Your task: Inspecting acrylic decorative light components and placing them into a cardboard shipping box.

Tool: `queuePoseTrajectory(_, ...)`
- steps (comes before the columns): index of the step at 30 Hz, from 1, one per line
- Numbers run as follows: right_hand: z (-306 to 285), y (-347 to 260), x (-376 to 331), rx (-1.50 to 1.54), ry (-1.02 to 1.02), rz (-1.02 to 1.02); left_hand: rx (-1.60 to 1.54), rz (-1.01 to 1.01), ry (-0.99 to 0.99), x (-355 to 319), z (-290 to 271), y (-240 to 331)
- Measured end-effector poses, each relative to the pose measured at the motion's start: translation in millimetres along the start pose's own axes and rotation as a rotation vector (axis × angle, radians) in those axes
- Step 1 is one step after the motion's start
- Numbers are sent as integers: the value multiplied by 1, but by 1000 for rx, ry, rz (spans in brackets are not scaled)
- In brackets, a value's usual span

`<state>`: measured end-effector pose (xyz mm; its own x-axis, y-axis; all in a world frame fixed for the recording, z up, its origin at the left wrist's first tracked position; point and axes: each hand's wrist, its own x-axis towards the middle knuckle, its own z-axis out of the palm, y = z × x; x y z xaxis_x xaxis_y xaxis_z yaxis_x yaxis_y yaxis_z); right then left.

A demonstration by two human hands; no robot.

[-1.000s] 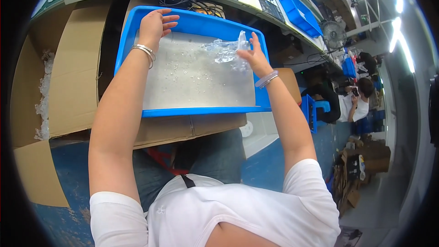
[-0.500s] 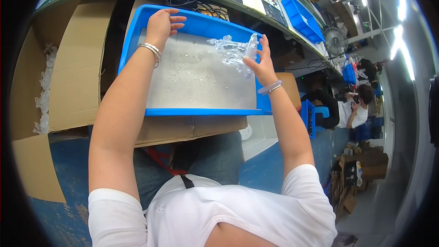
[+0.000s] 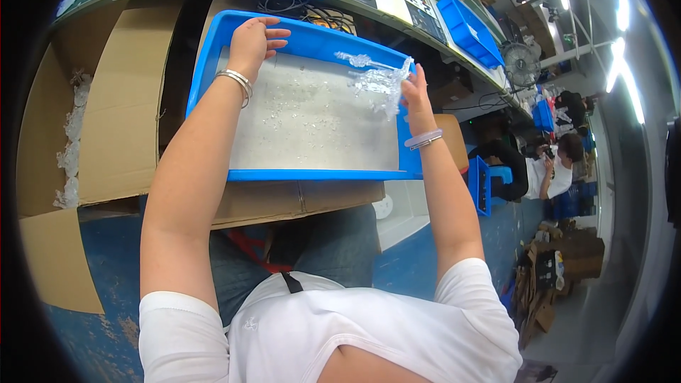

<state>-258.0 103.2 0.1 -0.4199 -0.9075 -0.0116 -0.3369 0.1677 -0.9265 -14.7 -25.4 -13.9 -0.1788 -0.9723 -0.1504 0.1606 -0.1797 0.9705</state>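
The left hand (image 3: 254,39) rests, fingers spread, on the far left corner of a blue tray (image 3: 312,174) lying on a cardboard box (image 3: 120,110). The right hand (image 3: 415,96) pinches a clear plastic piece (image 3: 376,79), raised over the tray's far right edge.

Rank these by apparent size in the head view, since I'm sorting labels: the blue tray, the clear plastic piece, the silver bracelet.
1. blue tray, by far the largest.
2. clear plastic piece, pinched in the right hand.
3. silver bracelet on the left wrist, smallest, though not far behind the plastic piece.
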Motion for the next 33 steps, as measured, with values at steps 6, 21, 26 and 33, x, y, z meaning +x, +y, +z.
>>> queuePoseTrajectory(6, 2, 8, -1, -246, -15, -172, 8, 2, -10, -1, 1, 0)
queuePoseTrajectory(21, 5, 16, 1, -234, -47, -77, 28, 7, -32, -2, 1, 0)
queuePoseTrajectory(26, -3, 18, 7, -543, -61, -147, 27, 37, -43, -4, 2, 2)
queuePoseTrajectory(33, -6, 25, 13, -462, 18, -174, 29, 22, -46, -3, 3, -1)
